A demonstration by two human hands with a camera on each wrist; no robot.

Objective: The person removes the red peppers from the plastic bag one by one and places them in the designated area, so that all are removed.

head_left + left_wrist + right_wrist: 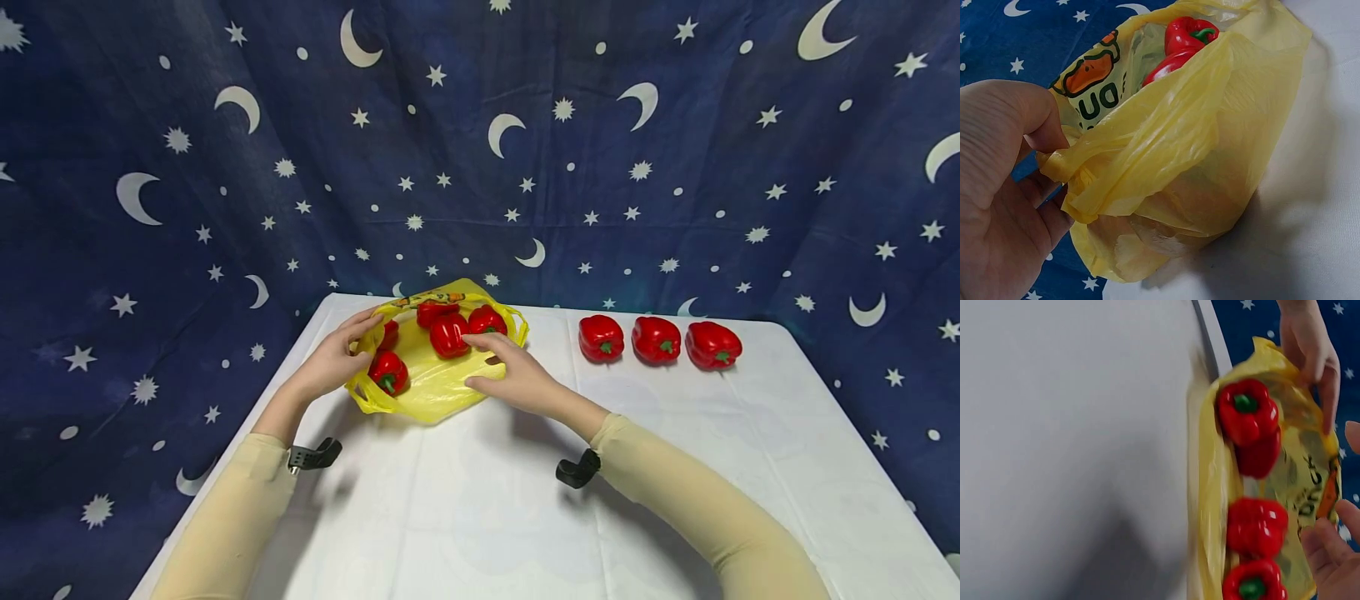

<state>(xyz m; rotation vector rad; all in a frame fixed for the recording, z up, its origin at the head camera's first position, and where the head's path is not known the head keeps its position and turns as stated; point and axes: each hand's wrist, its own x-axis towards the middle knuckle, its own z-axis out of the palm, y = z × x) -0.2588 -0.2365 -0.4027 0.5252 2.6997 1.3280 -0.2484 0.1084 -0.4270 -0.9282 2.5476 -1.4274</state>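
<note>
On the white covered surface [465,508] sits a limp yellow plastic bag [438,390], its gathered edge pinched by the left hand [328,361]; the right hand [517,379], fingers spread, grips nothing at its mouth. Inside, glossy lobed red peppers [448,337] look firm, probably slippery: cup their sides.

Bench [510,517]: white cover [435,542], matte, faint creases, esp. centre & R side; far corners rounded, L one partly behind bag side. Soft shadows on near half.

Directly on bench, far L: yellow plastic bag [442,390], mouth open, thin film, crinkled, nr far edge.

Far R: row of 3 red bell peppers, approx. parallel to far edge, well apart fr. bag. L pepper [601,338], small gap to mid pepper [656,341]; R pepper [713,345] just beside mid, contact unclear. All glossy, on sides, grn stems twd near side.
</note>
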